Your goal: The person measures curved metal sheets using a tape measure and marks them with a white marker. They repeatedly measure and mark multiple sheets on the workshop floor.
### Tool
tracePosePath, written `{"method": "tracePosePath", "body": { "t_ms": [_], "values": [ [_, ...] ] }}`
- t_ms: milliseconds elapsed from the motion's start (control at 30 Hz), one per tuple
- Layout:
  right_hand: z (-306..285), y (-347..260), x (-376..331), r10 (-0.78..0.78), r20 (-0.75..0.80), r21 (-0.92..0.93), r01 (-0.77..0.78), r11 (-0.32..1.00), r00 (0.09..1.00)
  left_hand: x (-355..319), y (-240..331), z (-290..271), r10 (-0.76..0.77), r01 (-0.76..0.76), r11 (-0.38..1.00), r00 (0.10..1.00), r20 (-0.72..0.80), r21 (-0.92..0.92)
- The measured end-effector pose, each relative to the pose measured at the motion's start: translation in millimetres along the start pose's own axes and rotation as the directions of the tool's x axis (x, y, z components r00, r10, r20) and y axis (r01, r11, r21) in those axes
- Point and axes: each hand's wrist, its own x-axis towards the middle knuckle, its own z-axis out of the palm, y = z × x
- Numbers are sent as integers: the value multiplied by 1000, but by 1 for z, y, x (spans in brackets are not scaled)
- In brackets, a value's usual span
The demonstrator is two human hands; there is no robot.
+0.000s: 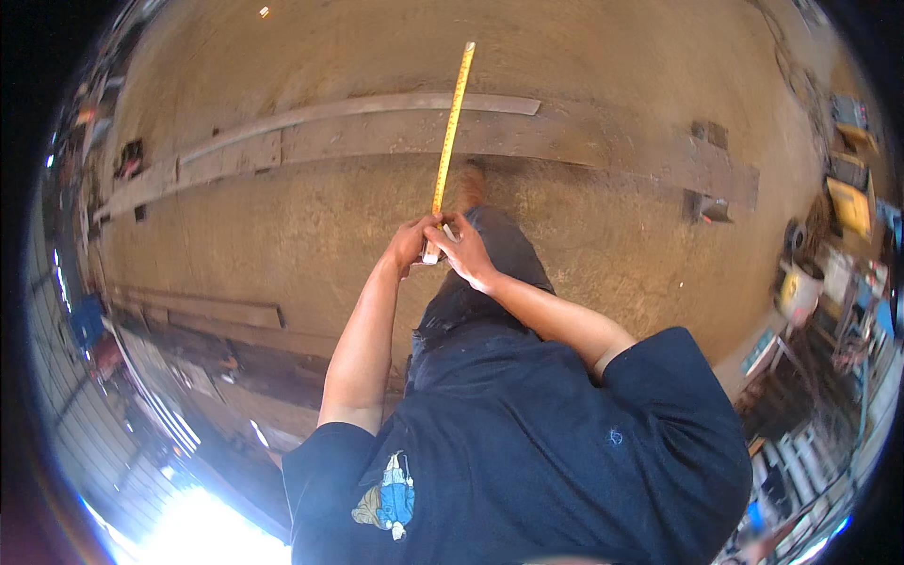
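Note:
A yellow tape measure (453,129) stretches away from my hands, its blade running straight out over the long steel beam to a tip beyond it. My left hand (407,247) is closed around the near end, where a pale part of the case shows below the fingers. From the right, my right hand (466,256) meets it, thumb and fingers closed at the base of the blade. A small whitish bit shows by the right fingers, too small to name. Under the blade, the steel beam (584,143) lies crosswise, brown and dusty.
A thinner flat bar (395,104) lies along the beam's far side. Short steel blocks (711,205) sit at its right end. Dark plates (212,311) lie at the left. A white bucket (799,292) and yellow-sided boxes (850,207) stand at the right. My boot (471,188) is near the beam.

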Motion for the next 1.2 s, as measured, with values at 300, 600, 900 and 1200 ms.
{"method": "tracePosePath", "body": {
  "t_ms": [300, 600, 900, 1200],
  "values": [
    [-16, 0, 154, 347, -342, 550, -113, 827, 874, 170, 65, -88, 50, -170, 741, 979, 199, 650],
    [-75, 34, 324, 419, -735, 555, 119, 823, 532, 321, 146, -172, 115, -130, 419, 989, 90, 898],
    [-74, 89, 433, 256, -841, 374, 171, 911, 477, 410, 180, -254, 235, -113, 248, 971, 53, 962],
    [-74, 90, 441, 243, -837, 319, 78, 944, 490, 406, 184, -244, 280, -42, 149, 960, -1, 988]
  ]
}}
